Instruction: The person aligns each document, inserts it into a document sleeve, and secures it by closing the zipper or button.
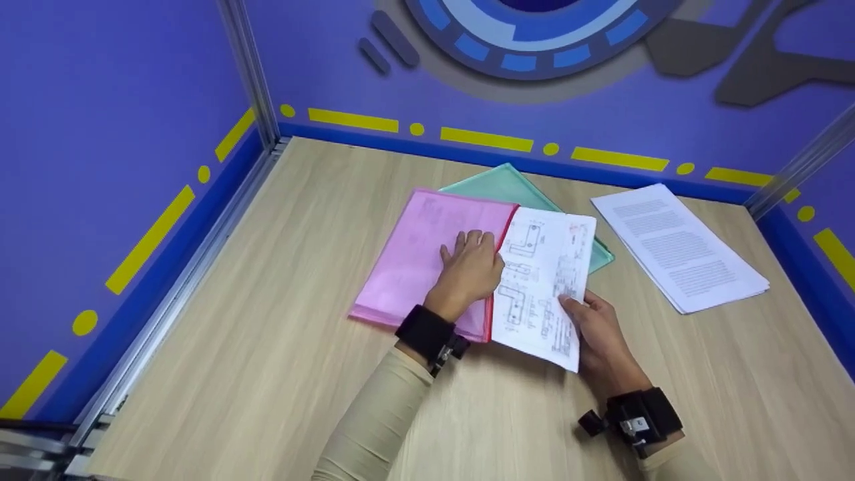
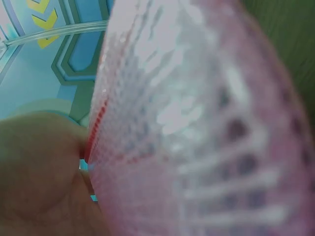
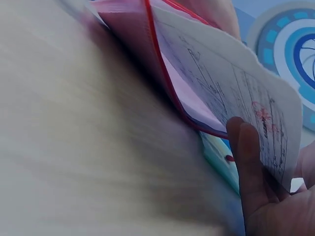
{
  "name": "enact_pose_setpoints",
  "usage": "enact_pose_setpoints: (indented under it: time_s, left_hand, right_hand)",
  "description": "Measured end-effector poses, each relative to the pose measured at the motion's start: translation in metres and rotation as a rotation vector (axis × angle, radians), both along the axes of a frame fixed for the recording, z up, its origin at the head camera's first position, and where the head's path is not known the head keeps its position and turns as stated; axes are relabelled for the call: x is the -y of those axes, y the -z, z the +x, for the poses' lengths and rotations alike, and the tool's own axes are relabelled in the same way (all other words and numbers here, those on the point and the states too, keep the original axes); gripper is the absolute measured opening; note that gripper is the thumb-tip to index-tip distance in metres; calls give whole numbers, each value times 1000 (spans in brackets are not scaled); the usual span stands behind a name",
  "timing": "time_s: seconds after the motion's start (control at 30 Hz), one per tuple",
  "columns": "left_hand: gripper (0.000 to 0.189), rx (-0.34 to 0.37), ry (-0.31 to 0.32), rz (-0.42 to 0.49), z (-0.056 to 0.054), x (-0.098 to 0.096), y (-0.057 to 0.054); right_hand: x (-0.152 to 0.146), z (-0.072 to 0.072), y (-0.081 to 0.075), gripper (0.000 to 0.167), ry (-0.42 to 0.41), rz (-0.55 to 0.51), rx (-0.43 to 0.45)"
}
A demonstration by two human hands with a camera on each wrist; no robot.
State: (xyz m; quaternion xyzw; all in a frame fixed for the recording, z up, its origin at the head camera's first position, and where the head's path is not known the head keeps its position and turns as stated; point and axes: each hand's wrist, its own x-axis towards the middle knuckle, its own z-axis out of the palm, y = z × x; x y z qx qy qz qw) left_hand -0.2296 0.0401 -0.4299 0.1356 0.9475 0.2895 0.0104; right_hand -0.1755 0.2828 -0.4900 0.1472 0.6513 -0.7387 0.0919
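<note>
A pink mesh document bag [image 1: 427,220] with a red-edged opening lies flat on the table, printed sheets showing faintly through it. White sheets with technical drawings [image 1: 534,287] reach out of that opening to the right. My left hand [image 1: 471,270] lies over the bag beside the red edge and grips the upper layer there; its thumb is mostly hidden. In the right wrist view the red edges [image 3: 157,54] stand apart around the sheets. My right hand [image 1: 601,331] holds the sheets by their outer right edge, thumb on top and other fingers partly hidden beneath.
A green document bag [image 1: 507,184] lies partly under the pink one, toward the back wall. Right of it is a stack of white text pages [image 1: 681,247]. Purple panels [image 1: 147,133] with metal posts border the wooden table [image 1: 267,267].
</note>
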Motion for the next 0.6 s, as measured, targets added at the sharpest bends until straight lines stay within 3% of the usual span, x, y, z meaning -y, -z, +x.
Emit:
enact_pose_setpoints:
  time_s: [0.3, 0.6]
  left_hand:
    - [32, -6, -28, -8, 3, -1, 3]
    - [30, 1, -33, -20, 4, -11, 0]
  right_hand:
    - [41, -20, -8, 44, -30, 83, -46]
    - [67, -32, -10, 41, -140, 143, -134]
